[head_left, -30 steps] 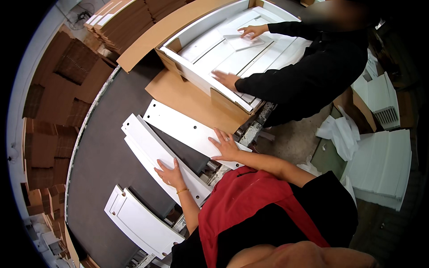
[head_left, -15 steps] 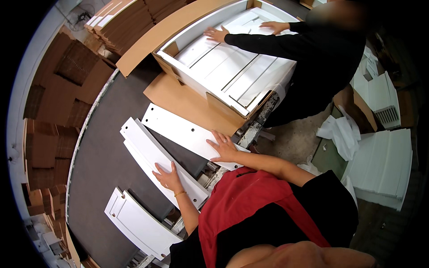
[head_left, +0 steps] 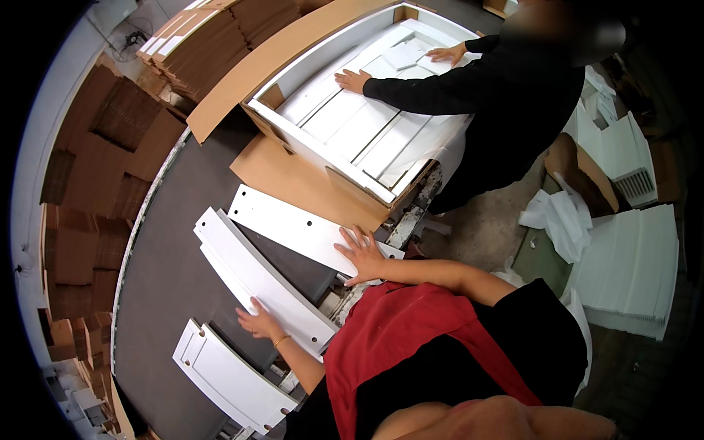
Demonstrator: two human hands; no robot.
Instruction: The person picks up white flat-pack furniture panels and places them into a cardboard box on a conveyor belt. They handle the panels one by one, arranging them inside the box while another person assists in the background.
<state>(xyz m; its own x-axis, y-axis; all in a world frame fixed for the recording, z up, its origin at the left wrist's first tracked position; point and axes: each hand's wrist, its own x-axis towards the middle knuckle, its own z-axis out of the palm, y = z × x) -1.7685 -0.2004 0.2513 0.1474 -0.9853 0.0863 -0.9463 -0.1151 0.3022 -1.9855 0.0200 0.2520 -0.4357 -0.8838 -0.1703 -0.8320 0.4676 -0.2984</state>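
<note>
Left hand (head_left: 257,320) flat, fingers spread, gripping nothing — pressed on curved white panel (head_left: 257,282). Right hand (head_left: 361,254) likewise splayed on drilled white board (head_left: 293,224) — just below brown cardboard sheet (head_left: 293,180) under open carton (head_left: 352,110).

Two panels (head_left: 264,282) side by side on belt (head_left: 169,279), open carton (head_left: 352,125) behind

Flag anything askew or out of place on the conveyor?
Nothing damaged. The three white panels lie at differing angles: flat panel under the right hand, long rail under the left hand, third panel untouched.
</note>
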